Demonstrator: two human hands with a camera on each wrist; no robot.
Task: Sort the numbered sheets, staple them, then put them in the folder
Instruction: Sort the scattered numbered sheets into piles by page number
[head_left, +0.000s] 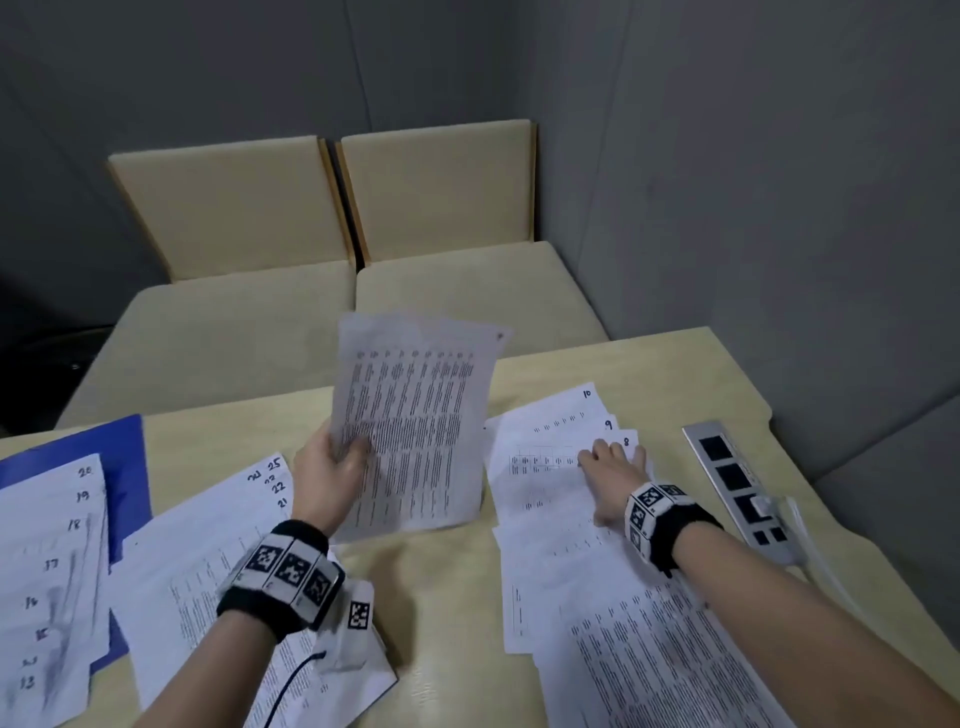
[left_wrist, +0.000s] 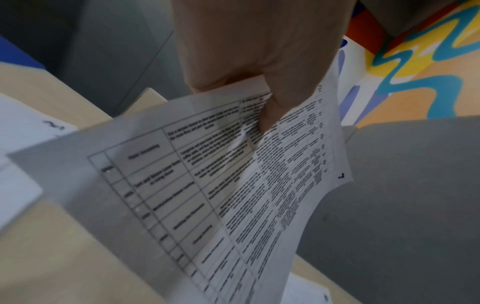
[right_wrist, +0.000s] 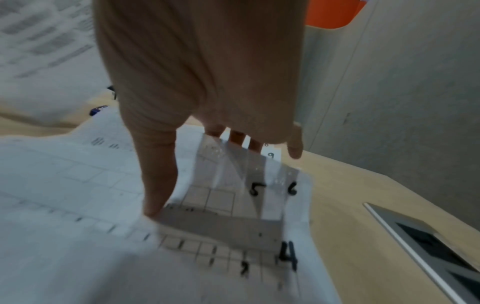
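Pinching limp white printed sheets (head_left: 415, 426) by their floppy side edge, the left hand (head_left: 327, 475) gripped while the flat right hand (head_left: 613, 467) pressed fanned numbered pages (head_left: 550, 467) near the worktop's right edge.

**Grey corner booth, pale wood and cream seats**

Matte grey walls (head_left: 727, 156) meet in a corner behind a cream upholstered bench (head_left: 332, 322); two tan back cushions (head_left: 234, 202) stand side by side against them; a light wooden table (head_left: 441, 597) carries a recessed silver socket strip (head_left: 737, 488); light is even and dim.
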